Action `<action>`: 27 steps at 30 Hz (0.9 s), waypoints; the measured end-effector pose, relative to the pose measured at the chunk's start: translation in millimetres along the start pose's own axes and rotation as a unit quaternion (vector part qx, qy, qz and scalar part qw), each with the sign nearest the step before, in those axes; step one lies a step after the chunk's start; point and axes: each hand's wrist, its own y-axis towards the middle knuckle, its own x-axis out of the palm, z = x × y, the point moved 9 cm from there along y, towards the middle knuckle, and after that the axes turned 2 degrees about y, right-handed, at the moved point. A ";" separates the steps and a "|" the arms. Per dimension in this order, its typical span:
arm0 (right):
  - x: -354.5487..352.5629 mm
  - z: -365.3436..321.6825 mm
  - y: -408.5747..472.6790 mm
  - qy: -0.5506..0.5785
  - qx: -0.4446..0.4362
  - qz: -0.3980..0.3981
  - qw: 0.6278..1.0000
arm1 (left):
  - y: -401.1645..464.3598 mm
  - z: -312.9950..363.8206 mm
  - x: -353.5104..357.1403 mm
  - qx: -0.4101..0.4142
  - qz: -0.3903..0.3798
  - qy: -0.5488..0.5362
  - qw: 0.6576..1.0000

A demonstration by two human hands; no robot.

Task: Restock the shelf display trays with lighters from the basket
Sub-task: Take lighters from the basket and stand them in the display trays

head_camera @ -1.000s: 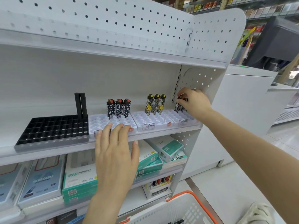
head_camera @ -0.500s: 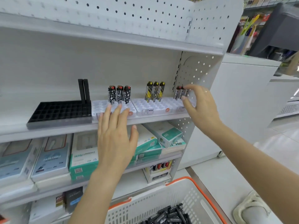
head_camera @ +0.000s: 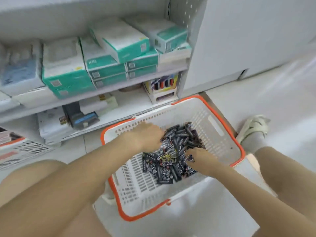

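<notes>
On a shop floor, our left hand (head_camera: 147,136) and right hand (head_camera: 201,159) dig into basket (head_camera: 220,130) lighters (head_camera: 172,153), gathering restock; grips unclear.

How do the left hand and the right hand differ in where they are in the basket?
The left hand is at the far edge of the lighters, near the back wall of the basket; the right hand is nearer the person. The left hand's back faces up, fingers hidden; the right hand's fingers dig into the pile. Both touch lighters.
</notes>
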 end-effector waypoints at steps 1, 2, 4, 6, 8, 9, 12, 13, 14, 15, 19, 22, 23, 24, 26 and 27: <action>12.7 12.0 5.3 -0.010 0.015 -0.027 0.999 | 11.8 -3.7 30.9 -0.008 -0.070 0.009 0.997; 22.2 22.5 12.1 -0.010 0.026 -0.045 0.999 | 23.2 -8.3 58.6 -0.018 -0.126 0.013 0.992; 36.3 39.9 27.4 0.000 0.045 -0.068 0.997 | 44.3 -17.6 96.5 -0.036 -0.186 0.007 0.982; 51.2 54.5 42.4 -0.005 0.062 -0.098 0.993 | 62.8 -25.4 122.8 -0.057 -0.209 -0.001 0.976; 70.5 70.4 56.8 -0.016 0.072 -0.131 0.989 | 77.7 -27.4 148.1 -0.071 -0.209 -0.015 0.975; 80.1 77.7 62.4 -0.026 0.074 -0.145 0.986 | 84.3 -25.0 160.0 -0.070 -0.204 -0.018 0.976; 103.6 95.9 72.5 -0.055 0.083 -0.197 0.975 | 97.7 0.6 192.2 -0.020 -0.185 -0.013 0.982; 108.9 100.0 76.8 -0.057 0.085 -0.211 0.972 | 101.7 12.6 203.6 0.012 -0.181 0.009 0.983; 111.3 101.8 82.3 -0.050 0.084 -0.219 0.971 | 105.1 25.3 214.7 0.051 -0.185 0.040 0.981; 112.4 102.6 88.5 -0.037 0.084 -0.223 0.971 | 108.1 37.2 227.7 0.092 -0.197 0.077 0.973; 104.8 105.5 107.7 0.061 0.098 -0.186 0.976 | 120.5 61.0 271.0 0.153 -0.226 0.153 0.950; 100.3 106.1 112.0 0.097 0.105 -0.160 0.977 | 130.7 55.8 277.8 0.075 -0.204 0.084 0.973; 100.5 106.2 112.6 0.107 0.110 -0.153 0.976 | 134.0 49.4 277.2 0.029 -0.193 0.049 0.980; 101.7 106.3 113.8 0.115 0.115 -0.149 0.975 | 137.3 43.0 274.8 -0.012 -0.176 0.021 0.984; 106.4 105.5 115.4 0.119 0.117 -0.154 0.974 | 142.7 37.5 269.5 -0.046 -0.138 -0.001 0.989; 108.0 105.3 115.9 0.116 0.116 -0.157 0.974 | 144.6 37.8 268.4 -0.047 -0.128 -0.003 0.991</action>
